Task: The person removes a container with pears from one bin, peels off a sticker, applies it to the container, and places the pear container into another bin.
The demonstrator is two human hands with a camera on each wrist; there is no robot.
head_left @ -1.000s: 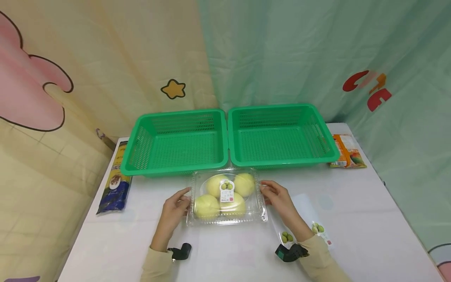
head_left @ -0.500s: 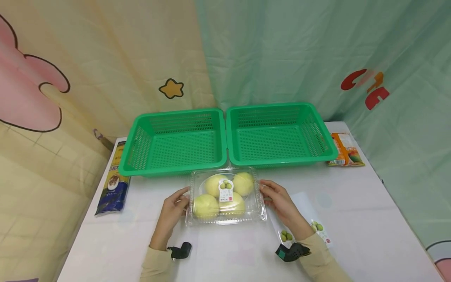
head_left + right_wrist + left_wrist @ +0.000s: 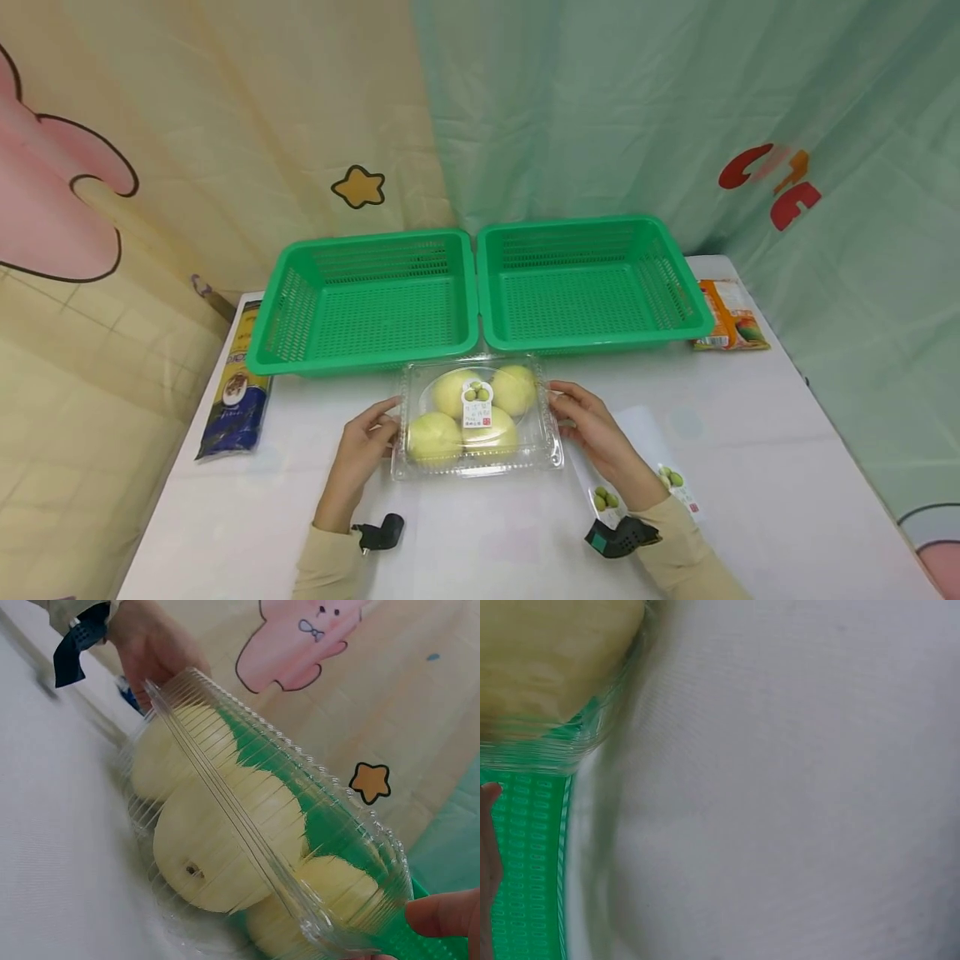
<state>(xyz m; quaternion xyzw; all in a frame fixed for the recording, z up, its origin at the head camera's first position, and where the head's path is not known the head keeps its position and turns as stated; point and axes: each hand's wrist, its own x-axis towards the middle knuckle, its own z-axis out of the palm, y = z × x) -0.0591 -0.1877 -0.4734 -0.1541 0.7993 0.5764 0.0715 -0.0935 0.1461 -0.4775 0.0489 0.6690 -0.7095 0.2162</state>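
Observation:
In the head view a clear plastic clamshell box (image 3: 476, 461) holds several pale yellow round fruits (image 3: 435, 439). A white label (image 3: 477, 404) with green fruit pictures sits on its lid. My left hand (image 3: 360, 450) grips the box's left end, and my right hand (image 3: 600, 433) grips the right end. From the right wrist, the right thumb (image 3: 442, 913) shows at the box's edge, its other fingers mostly hidden; a fruit (image 3: 225, 840) shows its dark end through the ribbed plastic. The left wrist view catches only a corner of the box (image 3: 540, 754) and a fingertip.
Two green baskets, a left one (image 3: 360, 364) and a right one (image 3: 600, 340), stand side by side behind the box. A blue and yellow packet (image 3: 234, 392) lies left; an orange packet (image 3: 731, 317) lies right. Clear labelled film pieces (image 3: 652, 442) lie under the right forearm.
The whole scene shifts slightly left in the head view. Both hands keep holding the fruit box in nearly the same place before the baskets.

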